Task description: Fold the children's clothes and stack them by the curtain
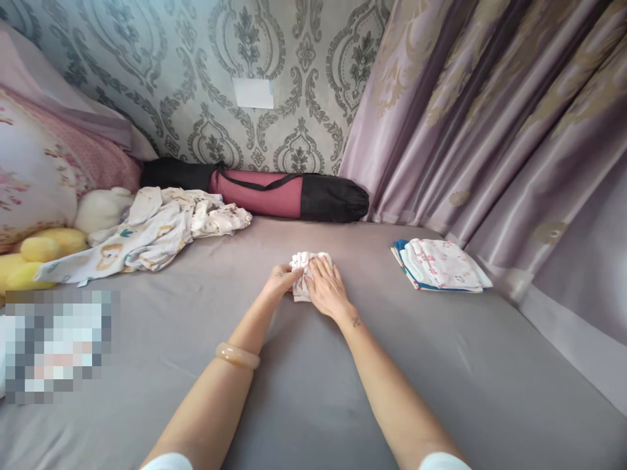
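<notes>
A small pale garment (302, 292) with a gathered, ruffled edge lies folded on the grey bed sheet (313, 405), in the middle of the head view. At its left side, my left hand (283, 278) pinches the edge with the thumb on top; the other fingers are partly hidden. My right hand (326, 287) lies flat across the right part of the cloth, fingers stretched out, pressing on it. Much of the garment is covered by my hands, so its exact kind does not show.
To the right sits a stack of folded clothes (443, 264), near the curtain (470, 117). Rumpled printed clothes (157, 228) lie at the left beside plush toys (53, 251). A pink and black rolled bag (264, 192) rests along the wall. A blurred patch covers the lower left.
</notes>
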The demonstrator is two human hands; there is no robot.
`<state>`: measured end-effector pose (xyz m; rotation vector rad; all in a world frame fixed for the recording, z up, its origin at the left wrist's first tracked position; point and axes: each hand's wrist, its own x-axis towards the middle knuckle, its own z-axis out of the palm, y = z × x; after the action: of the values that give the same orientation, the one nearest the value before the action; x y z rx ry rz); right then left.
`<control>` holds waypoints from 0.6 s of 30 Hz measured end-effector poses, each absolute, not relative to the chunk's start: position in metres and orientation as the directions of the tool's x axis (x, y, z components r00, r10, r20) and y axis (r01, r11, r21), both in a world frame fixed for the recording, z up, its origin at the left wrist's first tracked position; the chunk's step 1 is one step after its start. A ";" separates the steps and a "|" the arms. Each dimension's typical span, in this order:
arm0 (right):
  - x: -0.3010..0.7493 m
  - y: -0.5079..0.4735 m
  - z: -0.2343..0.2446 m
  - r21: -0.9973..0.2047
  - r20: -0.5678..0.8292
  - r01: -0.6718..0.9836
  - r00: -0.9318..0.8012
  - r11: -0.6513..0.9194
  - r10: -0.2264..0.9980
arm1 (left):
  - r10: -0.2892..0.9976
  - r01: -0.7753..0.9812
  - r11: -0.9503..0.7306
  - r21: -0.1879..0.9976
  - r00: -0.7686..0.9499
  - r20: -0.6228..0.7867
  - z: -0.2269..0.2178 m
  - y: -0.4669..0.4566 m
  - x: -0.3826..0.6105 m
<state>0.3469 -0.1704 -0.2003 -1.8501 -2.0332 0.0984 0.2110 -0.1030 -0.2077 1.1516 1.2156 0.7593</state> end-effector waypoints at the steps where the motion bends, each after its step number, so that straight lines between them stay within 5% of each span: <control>1: 0.343 -0.172 -0.202 -0.281 0.206 0.953 -0.060 0.118 0.977 | 0.934 0.169 0.259 0.951 0.208 -0.291 -0.207 -0.103 0.210; 5: 0.334 -0.173 -0.199 -0.221 0.139 0.971 -0.066 0.096 0.988 | 0.982 0.365 0.127 0.922 0.086 -0.170 -0.204 -0.105 0.206; 8: 0.332 -0.169 -0.193 -0.206 0.065 0.976 -0.065 0.077 0.996 | 0.985 0.600 -0.155 0.785 0.037 0.166 -0.201 -0.107 0.206; 10: 0.336 -0.164 -0.189 -0.228 0.019 0.971 -0.072 0.075 0.997 | 0.921 0.667 -0.374 0.645 0.182 0.346 -0.199 -0.110 0.210; 14: 0.359 -0.154 -0.187 -0.455 0.008 0.880 -0.152 0.139 0.988 | 0.800 0.607 -0.597 0.525 0.503 0.327 -0.197 -0.122 0.226; 18: 0.379 -0.152 -0.193 -0.573 0.181 0.818 0.059 0.057 0.982 | 0.802 0.680 -0.593 0.430 0.548 0.239 -0.203 -0.135 0.234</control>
<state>0.3788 -0.1525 -0.1926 -1.7986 -1.7965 0.3909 0.2339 -0.1347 -0.2030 2.4995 1.2304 0.6028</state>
